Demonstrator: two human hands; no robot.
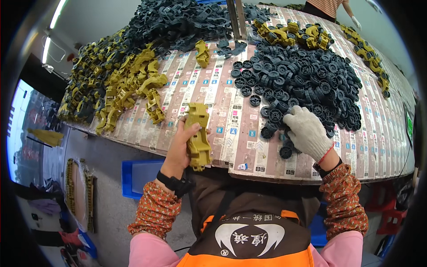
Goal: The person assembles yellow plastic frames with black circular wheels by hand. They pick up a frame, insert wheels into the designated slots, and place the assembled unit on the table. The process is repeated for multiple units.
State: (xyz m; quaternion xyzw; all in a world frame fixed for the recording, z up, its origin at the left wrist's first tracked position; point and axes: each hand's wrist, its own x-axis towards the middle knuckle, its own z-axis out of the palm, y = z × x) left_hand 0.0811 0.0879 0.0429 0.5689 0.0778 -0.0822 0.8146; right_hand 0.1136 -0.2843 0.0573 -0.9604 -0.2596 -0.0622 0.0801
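On the far left of the table (pixel 249 147), a big heap of olive-yellow plastic frames (pixel 120 84) is lying, and behind it a heap of dark grey frames (pixel 178 22) is spreading toward the middle. The bare left hand (pixel 180 147) is holding one olive-yellow toy vehicle body (pixel 198 135) upright, just above the near edge of the table; the fingers are closing around its left side and the thumb is pressing on its front. One single yellow piece (pixel 202 53) is lying alone farther back.

To the right, the right hand (pixel 307 131), wearing a white knitted glove, is resting palm down on the near edge of a large pile of dark grey wheels (pixel 302 75). Its fingers are bending into the wheels, so I cannot tell if it is gripping one. Some loose wheels (pixel 285 152) are lying just beside the wrist.

At the far right, assembled yellow vehicles (pixel 293 33) are standing behind the wheel pile, and another person's gloved hand (pixel 356 21) is showing at the top edge.
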